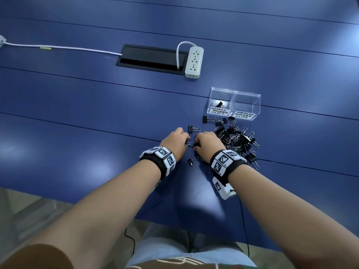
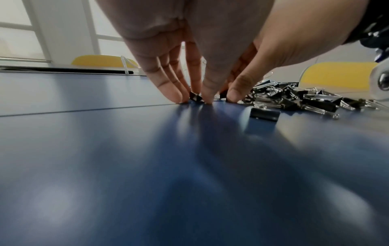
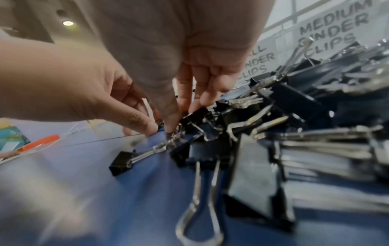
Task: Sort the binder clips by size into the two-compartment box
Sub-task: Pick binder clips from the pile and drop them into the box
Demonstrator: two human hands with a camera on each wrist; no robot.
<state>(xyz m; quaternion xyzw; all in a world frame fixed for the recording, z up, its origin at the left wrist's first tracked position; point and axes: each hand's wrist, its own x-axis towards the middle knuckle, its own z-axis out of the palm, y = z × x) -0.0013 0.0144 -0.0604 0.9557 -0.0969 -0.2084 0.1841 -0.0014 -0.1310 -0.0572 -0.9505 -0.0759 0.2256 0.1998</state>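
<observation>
A heap of black binder clips (image 1: 239,140) lies on the blue table, just in front of the clear two-compartment box (image 1: 234,94). One clip (image 1: 219,103) lies in its left compartment, labelled SMALL; nothing shows in the right one, labelled MEDIUM. My left hand (image 1: 186,140) sits left of the heap, and its thumb and fingers pinch a small clip (image 2: 195,98) that rests on the table. Right beside it, my right hand (image 1: 195,145) pinches another clip (image 3: 197,114) at the heap's left edge. The heap (image 3: 294,124) fills the right wrist view.
Loose clips lie around the hands: one (image 1: 193,129) beyond them, one (image 1: 191,161) nearer me, one (image 1: 206,119) by the box. A white power strip (image 1: 194,62) and a black cable hatch (image 1: 151,58) sit further back. The table's front edge (image 1: 97,207) runs below my forearms.
</observation>
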